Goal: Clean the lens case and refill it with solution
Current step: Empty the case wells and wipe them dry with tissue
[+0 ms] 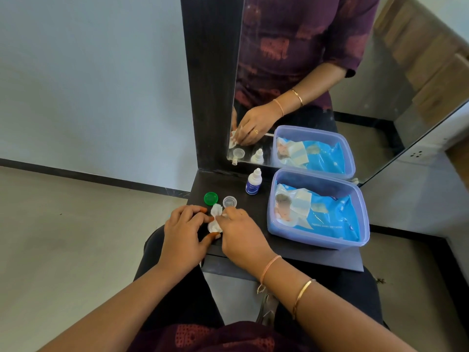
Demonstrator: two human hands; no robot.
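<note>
At the centre of the frame a white wipe [215, 219] is bunched in two lumps between both hands, at the near-left edge of the dark tabletop [291, 257]. The lower lump is held between thumb and forefinger of the left hand [184, 231]; the upper part is pinched by the fingertips of the right hand [241, 233]. The case body is not plainly seen and is judged to lie under the wipe.

Just above the hands, a green cap [211, 198] and a clear cap [229, 201] lie side by side, both off. The bottle [253, 182] stands upright above and to the right of them, closed, in front of the mirror [317, 72].

The case and caps are judged light, stiff and smooth, so they may slip when wet or skate across the tabletop; the case is best steadied at its outer edges while the wells are wiped. The wipe is soft and limp and can be taken anywhere. The bottle is light and probably squeezable, best gripped round its body.

A dark blue label is carried by the bottle, but its writing is too small to be read. In the lilac tub [360, 224] at the right a blue pack [327, 214] is printed with a line of pale lettering, which cannot be made out.
</note>
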